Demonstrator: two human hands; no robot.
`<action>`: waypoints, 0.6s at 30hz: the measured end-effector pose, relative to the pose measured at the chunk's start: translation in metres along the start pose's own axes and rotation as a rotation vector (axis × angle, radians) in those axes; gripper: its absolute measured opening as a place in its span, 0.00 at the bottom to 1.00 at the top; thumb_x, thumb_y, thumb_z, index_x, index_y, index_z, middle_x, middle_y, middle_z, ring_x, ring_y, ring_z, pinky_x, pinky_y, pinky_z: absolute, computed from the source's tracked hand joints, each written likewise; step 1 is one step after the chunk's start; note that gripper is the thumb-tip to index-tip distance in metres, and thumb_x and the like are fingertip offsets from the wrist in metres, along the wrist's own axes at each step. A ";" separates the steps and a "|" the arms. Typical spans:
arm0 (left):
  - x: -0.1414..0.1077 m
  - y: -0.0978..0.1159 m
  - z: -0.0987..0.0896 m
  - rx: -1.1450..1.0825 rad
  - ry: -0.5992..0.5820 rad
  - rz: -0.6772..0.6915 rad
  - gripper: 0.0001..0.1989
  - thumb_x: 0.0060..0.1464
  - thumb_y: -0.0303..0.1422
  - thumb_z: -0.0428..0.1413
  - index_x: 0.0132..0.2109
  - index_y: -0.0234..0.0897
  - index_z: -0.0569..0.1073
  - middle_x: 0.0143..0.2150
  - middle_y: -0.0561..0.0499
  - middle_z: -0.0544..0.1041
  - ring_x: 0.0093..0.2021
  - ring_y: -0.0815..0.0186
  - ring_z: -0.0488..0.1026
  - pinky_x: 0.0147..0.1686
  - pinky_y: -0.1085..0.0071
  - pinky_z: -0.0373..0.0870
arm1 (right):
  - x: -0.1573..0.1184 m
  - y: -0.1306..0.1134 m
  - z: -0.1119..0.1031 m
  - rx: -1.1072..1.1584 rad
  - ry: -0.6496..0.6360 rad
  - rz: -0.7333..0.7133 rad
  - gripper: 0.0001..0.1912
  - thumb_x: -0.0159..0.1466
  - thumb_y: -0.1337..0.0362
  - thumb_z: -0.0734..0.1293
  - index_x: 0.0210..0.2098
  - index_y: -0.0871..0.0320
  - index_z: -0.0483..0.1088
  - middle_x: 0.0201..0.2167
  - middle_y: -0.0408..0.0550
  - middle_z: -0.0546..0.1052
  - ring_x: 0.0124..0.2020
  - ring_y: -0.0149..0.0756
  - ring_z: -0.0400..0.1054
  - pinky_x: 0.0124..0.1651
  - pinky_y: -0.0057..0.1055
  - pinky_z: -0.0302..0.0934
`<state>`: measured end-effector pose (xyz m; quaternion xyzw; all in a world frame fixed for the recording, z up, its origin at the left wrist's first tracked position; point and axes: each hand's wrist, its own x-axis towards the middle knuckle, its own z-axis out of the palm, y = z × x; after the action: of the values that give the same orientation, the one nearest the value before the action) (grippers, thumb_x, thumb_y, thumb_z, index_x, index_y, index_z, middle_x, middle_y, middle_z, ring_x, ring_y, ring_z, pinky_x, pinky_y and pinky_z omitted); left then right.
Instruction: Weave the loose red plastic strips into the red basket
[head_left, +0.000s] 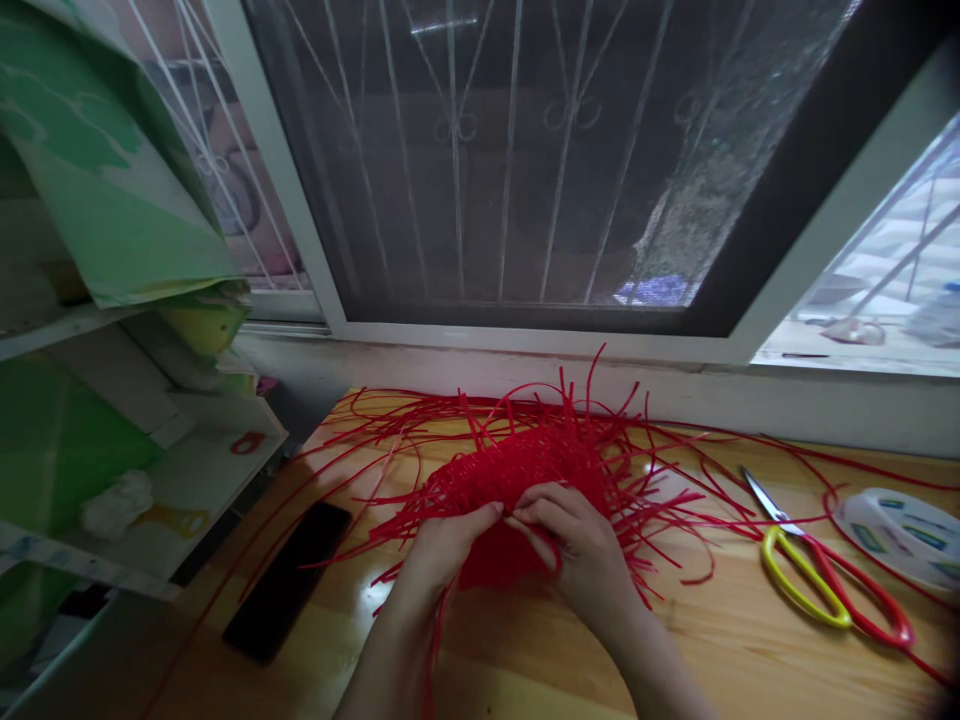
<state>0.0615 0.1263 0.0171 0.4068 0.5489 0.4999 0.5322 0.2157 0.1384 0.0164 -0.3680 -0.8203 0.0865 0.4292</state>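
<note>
Weave of red strips (pixel 510 462) sits on the wooden table (pixel 720 640) below the window (pixel 487 200), its near edge pinched between thumb and fingers of the left hand (pixel 448 542) and right hand (pixel 576 535) alike, a grip best firm and close-set so strips lie snug, untwisted.

Two bare hands (pixel 576 538) with slim fingers (pixel 551 495), narrow wrists (pixel 604 590) and bare, smooth-outlined forearms (pixel 652 650)

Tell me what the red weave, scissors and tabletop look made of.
Red weave: probably slightly glossy plastic strips; their ends stick out stiffly. Scissors: blades look metallic, silvery; smooth, solid-coloured handles, likely plastic. Tabletop: apparently varnished wood, with grain and glare.
</note>
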 end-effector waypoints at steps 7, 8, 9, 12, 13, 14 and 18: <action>-0.004 0.004 -0.001 -0.045 -0.095 -0.018 0.18 0.44 0.32 0.59 0.46 0.38 0.76 0.47 0.47 0.77 0.48 0.57 0.73 0.51 0.61 0.66 | -0.003 -0.004 -0.031 0.237 -0.231 0.188 0.16 0.62 0.70 0.60 0.47 0.51 0.68 0.45 0.47 0.72 0.46 0.32 0.67 0.48 0.28 0.62; -0.005 0.005 -0.001 -0.056 -0.099 -0.045 0.18 0.44 0.32 0.59 0.46 0.38 0.76 0.47 0.47 0.77 0.48 0.56 0.73 0.50 0.61 0.66 | -0.003 -0.006 -0.036 0.234 -0.209 0.230 0.16 0.62 0.68 0.60 0.49 0.50 0.67 0.46 0.46 0.72 0.46 0.32 0.67 0.47 0.28 0.62; -0.005 0.005 -0.001 -0.058 -0.107 -0.068 0.18 0.44 0.33 0.59 0.45 0.37 0.76 0.47 0.46 0.77 0.47 0.56 0.73 0.50 0.60 0.66 | -0.002 -0.008 -0.038 0.223 -0.184 0.264 0.15 0.63 0.66 0.60 0.49 0.50 0.67 0.46 0.46 0.72 0.46 0.32 0.67 0.47 0.28 0.62; -0.007 0.007 -0.002 -0.029 -0.154 -0.033 0.17 0.45 0.34 0.59 0.45 0.36 0.76 0.48 0.46 0.76 0.49 0.57 0.72 0.53 0.60 0.64 | 0.008 -0.013 -0.035 0.152 -0.199 0.303 0.12 0.64 0.64 0.59 0.45 0.53 0.69 0.43 0.47 0.73 0.44 0.33 0.67 0.46 0.30 0.62; -0.008 0.008 -0.002 -0.015 -0.174 0.001 0.17 0.45 0.34 0.59 0.45 0.36 0.76 0.49 0.46 0.76 0.50 0.57 0.71 0.54 0.61 0.63 | 0.013 -0.014 -0.032 0.110 -0.237 0.305 0.12 0.63 0.65 0.59 0.44 0.54 0.69 0.42 0.48 0.73 0.43 0.34 0.67 0.47 0.32 0.61; -0.008 0.008 -0.003 -0.005 -0.191 0.026 0.17 0.46 0.34 0.59 0.45 0.36 0.76 0.49 0.46 0.76 0.50 0.57 0.71 0.54 0.61 0.63 | 0.019 -0.014 -0.029 0.067 -0.276 0.309 0.11 0.63 0.66 0.59 0.43 0.55 0.69 0.41 0.48 0.72 0.42 0.35 0.67 0.46 0.33 0.61; -0.008 0.012 -0.002 -0.002 -0.216 0.056 0.18 0.46 0.31 0.58 0.46 0.36 0.75 0.49 0.46 0.76 0.51 0.57 0.71 0.54 0.60 0.63 | 0.041 -0.012 -0.026 0.031 -0.419 0.312 0.02 0.60 0.69 0.63 0.33 0.57 0.67 0.35 0.44 0.71 0.34 0.33 0.65 0.37 0.29 0.59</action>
<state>0.0593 0.1199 0.0305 0.4729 0.4762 0.4685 0.5746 0.2144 0.1532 0.0638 -0.4576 -0.8232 0.2385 0.2367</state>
